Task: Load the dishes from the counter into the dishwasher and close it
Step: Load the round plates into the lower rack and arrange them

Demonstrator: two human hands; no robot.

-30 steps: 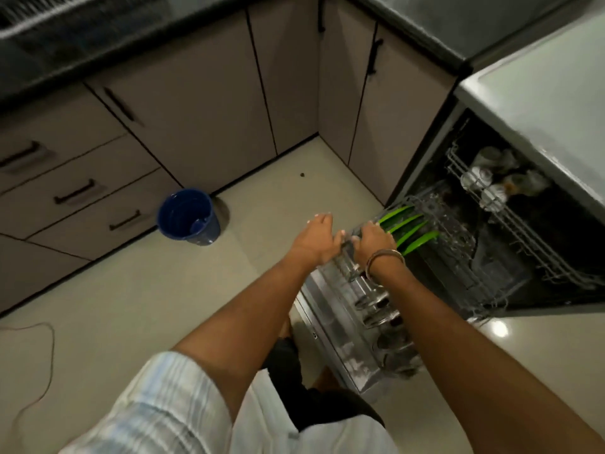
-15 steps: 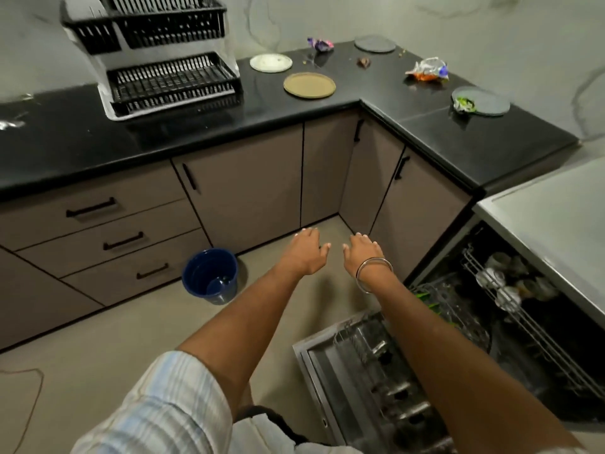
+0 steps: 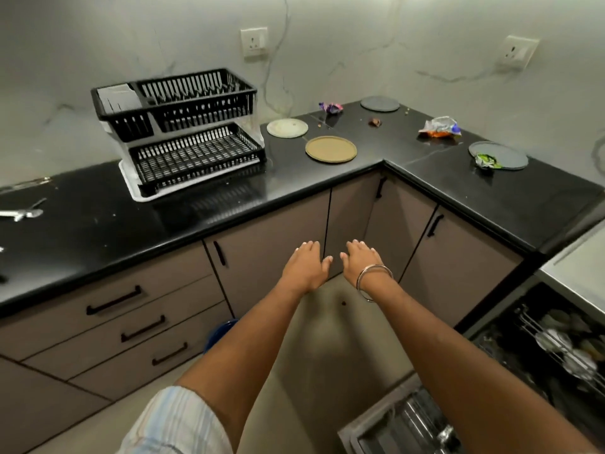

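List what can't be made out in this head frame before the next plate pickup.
- Blue bucket: mostly hidden behind the left arm.
- Dishwasher lower rack: cut off by the bottom edge and covered by the right arm.
- Upper-rack items: blurred, type unclear.
- Grey plate: a crumpled wrapper covers part of its surface.

The dishwasher (image 3: 510,371) is cut off by the right and bottom edges, and the items in its upper rack (image 3: 563,348) are too blurred to name. The blue bucket (image 3: 222,329) is mostly hidden behind the left forearm. At the left edge, a metal utensil (image 3: 21,213) on the counter (image 3: 98,237) is only partly in view.
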